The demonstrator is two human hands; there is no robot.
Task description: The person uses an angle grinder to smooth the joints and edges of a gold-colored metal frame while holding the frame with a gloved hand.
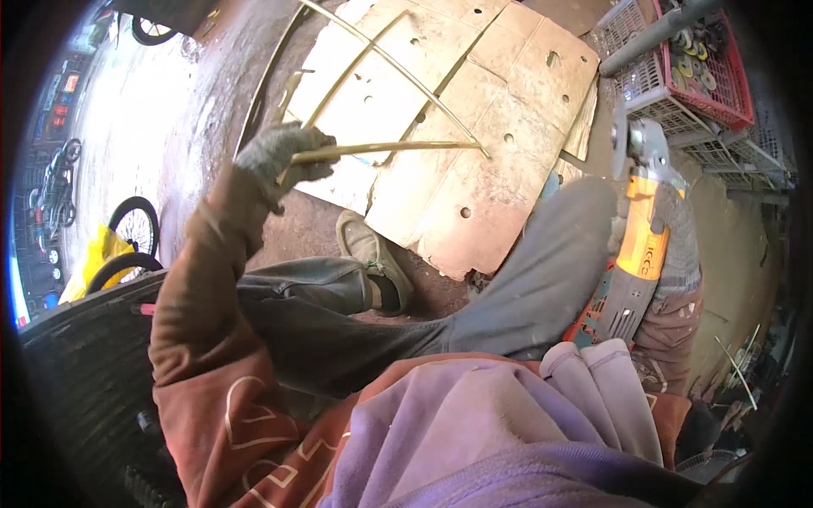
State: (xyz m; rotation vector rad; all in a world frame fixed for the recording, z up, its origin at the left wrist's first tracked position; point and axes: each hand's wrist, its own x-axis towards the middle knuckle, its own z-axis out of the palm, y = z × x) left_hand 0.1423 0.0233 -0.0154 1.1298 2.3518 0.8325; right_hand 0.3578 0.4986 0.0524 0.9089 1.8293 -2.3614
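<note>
Out in front on the left, my gloved left hand (286, 162) is closed around a thin, brass-coloured metal rod frame (398, 147). One bar runs rightward from the fist and meets another at a corner; further bars cross beyond it. The frame extends over flattened cardboard (474, 182). At the right, beside my knee, my gloved right hand (677, 250) grips a yellow and grey angle grinder (639, 229). Its metal head and disc point away from me, apart from the rods. Whether the disc is spinning I cannot tell.
Plastic crates stand at the far right, among them a red crate (720, 89) holding several round discs. A grey pipe (656, 38) slants above them. Bicycle wheels (135, 224) and a yellow bag (97, 258) are at the left. My shoe (373, 254) rests by the cardboard's near edge.
</note>
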